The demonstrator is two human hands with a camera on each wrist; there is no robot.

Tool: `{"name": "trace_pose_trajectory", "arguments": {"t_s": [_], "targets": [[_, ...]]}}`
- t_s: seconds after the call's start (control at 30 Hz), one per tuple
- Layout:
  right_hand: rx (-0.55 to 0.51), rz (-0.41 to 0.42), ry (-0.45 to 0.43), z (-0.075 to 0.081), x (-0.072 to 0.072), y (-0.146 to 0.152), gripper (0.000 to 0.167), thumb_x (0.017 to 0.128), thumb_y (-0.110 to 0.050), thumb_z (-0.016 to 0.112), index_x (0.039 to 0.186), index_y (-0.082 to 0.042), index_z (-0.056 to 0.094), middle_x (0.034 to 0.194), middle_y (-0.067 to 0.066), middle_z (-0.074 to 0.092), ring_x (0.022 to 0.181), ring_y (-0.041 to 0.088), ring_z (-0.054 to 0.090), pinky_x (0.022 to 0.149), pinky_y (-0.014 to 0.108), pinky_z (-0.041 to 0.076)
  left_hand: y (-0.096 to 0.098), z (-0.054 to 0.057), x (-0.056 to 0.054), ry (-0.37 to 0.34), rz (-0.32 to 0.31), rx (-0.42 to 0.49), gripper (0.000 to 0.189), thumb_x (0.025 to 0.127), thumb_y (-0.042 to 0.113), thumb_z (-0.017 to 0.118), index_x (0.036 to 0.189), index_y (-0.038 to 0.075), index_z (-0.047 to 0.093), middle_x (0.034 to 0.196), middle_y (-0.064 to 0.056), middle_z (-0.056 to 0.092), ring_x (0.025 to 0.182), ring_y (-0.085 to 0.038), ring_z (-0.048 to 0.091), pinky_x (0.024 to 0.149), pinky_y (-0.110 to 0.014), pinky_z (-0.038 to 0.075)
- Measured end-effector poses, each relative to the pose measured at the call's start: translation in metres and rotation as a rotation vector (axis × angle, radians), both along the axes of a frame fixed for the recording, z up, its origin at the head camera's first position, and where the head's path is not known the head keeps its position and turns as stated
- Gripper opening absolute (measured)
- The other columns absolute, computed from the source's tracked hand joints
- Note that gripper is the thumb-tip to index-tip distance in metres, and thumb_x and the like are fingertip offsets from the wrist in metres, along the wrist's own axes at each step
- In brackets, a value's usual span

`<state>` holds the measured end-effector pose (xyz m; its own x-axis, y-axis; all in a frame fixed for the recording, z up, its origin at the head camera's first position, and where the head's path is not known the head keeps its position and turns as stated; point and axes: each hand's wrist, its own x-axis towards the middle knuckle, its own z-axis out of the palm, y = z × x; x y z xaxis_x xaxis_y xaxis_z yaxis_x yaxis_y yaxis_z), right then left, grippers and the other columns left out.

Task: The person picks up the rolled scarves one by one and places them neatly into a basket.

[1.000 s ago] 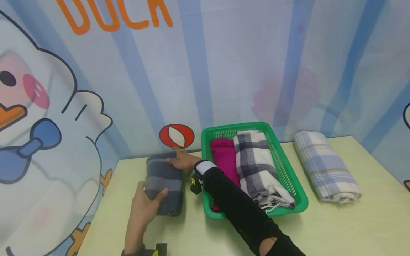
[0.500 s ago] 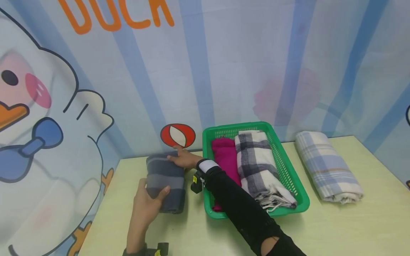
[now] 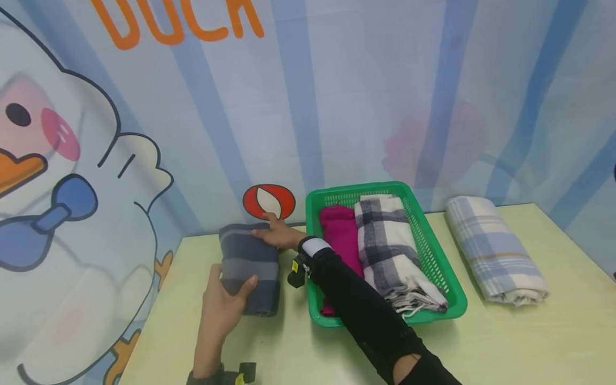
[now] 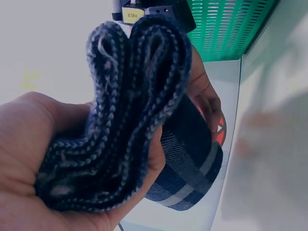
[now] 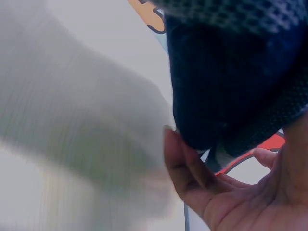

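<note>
Two hands, left hand (image 3: 223,306) curled around the near end, right hand (image 3: 283,236) gripping the far end, hold a folded, blue-grey striped fabric bundle (image 3: 251,271) left of a green perforated plastic basket (image 3: 430,256). Probably light and floppy, it needs support at both ends.

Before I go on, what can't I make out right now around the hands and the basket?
Head view: part of the magenta cloth, behind the black sleeve.
Head view: the left hand, its fingertips except the thumb's, hidden by the dark striped cloth.
Left wrist view: much of the right hand, behind that cloth.
Left wrist view: most of the green basket, cut off by the top edge.
</note>
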<state>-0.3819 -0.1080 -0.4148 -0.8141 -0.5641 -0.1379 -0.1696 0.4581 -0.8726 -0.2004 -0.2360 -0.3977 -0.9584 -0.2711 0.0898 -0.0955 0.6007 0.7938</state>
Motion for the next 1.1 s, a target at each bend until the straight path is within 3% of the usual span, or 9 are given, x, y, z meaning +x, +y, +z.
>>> {"name": "trace_pose_trajectory", "arguments": {"t_s": [0.2,0.37,0.57,0.87,1.1], "targets": [[-0.117,-0.064,-0.056,-0.002,-0.004,-0.001,0.081,0.100,-0.045,0.055,0.160,-0.017,0.008,0.165,0.018,0.018,0.152,0.033,0.026,0.119,0.051,0.032,0.001,0.000,0.000,0.062,0.008,0.016,0.061,0.089,0.028,0.075,0.133,0.003,0.042,0.124,-0.028,0.063,0.111,-0.044,0.065,0.089,-0.055,0.053],[-0.316,-0.090,-0.188,0.002,-0.005,0.002,0.086,0.098,-0.040,0.060,0.159,-0.021,0.003,0.162,0.017,0.024,0.148,0.032,0.034,0.111,0.052,0.043,0.002,-0.001,0.000,0.103,0.006,0.016,0.060,0.089,0.028,0.076,0.132,0.005,0.041,0.126,-0.027,0.062,0.111,-0.045,0.065,0.089,-0.056,0.053],[-0.479,-0.087,-0.350,0.005,-0.007,0.003,0.086,0.098,-0.035,0.061,0.159,-0.022,0.002,0.160,0.013,0.029,0.148,0.028,0.035,0.116,0.050,0.037,0.005,0.001,-0.001,0.122,0.002,0.036,0.059,0.089,0.026,0.076,0.132,0.006,0.041,0.127,-0.026,0.062,0.113,-0.045,0.064,0.091,-0.057,0.053],[-0.525,-0.063,-0.415,0.007,-0.010,0.006,0.091,0.097,-0.032,0.063,0.159,-0.018,-0.001,0.164,0.010,0.017,0.152,0.028,0.027,0.121,0.047,0.030,0.008,0.005,0.002,0.124,0.006,0.067,0.061,0.091,0.028,0.074,0.135,0.005,0.039,0.134,-0.029,0.057,0.119,-0.048,0.060,0.097,-0.059,0.050],[-0.576,-0.048,-0.397,0.015,-0.010,0.009,0.087,0.096,-0.028,0.065,0.158,-0.030,0.005,0.164,0.007,0.013,0.150,0.030,0.029,0.120,0.047,0.032,0.009,0.006,0.001,0.140,-0.002,0.077,0.062,0.090,0.031,0.075,0.134,0.006,0.040,0.131,-0.028,0.059,0.116,-0.046,0.062,0.094,-0.058,0.052]]}}
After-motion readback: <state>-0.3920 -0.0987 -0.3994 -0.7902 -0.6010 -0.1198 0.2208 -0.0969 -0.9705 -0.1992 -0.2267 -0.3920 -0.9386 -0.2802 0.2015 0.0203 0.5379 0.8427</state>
